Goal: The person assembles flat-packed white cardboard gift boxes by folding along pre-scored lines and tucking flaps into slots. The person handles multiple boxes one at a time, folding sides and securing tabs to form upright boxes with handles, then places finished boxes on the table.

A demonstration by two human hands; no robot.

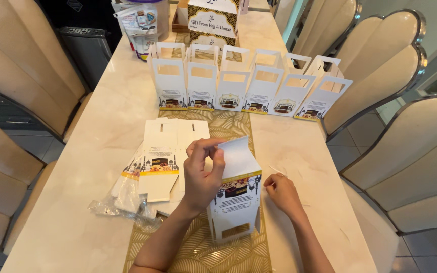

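Head view: at the left side of the marble tabletop (pixel 102 126), near its front-left part, a crumpled clear plastic wrapper (pixel 120 207) lies against a loose stack of flat, unfolded white cartons (pixel 160 162) with a gold band and a small printed picture. The stack reaches onto the gold leaf-patterned runner (pixel 213 253) that goes down the middle of the tabletop.

Just right of the stack, the left hand (pixel 203 174) rises over the runner, its fingers curled and the thumb and fingertips pinched on the upper flap of a half-formed white box (pixel 236 202). That box lies on the runner toward the near edge of the tabletop, its handle cut-out end pointing at the person and its open flap end lifted.

The right hand (pixel 281 194) rests on the bare marble just right of the box, fingers bent inward, fingertips at the box's right side near the gold band; I cannot tell whether they grip it or only touch it.

Farther back, a row of six finished white handled boxes (pixel 249 86) stands upright across the runner, fanning toward the right edge. Behind them, at the far end, stands a larger printed carton (pixel 213 23), with a white packet (pixel 140 25) near the far-left corner.
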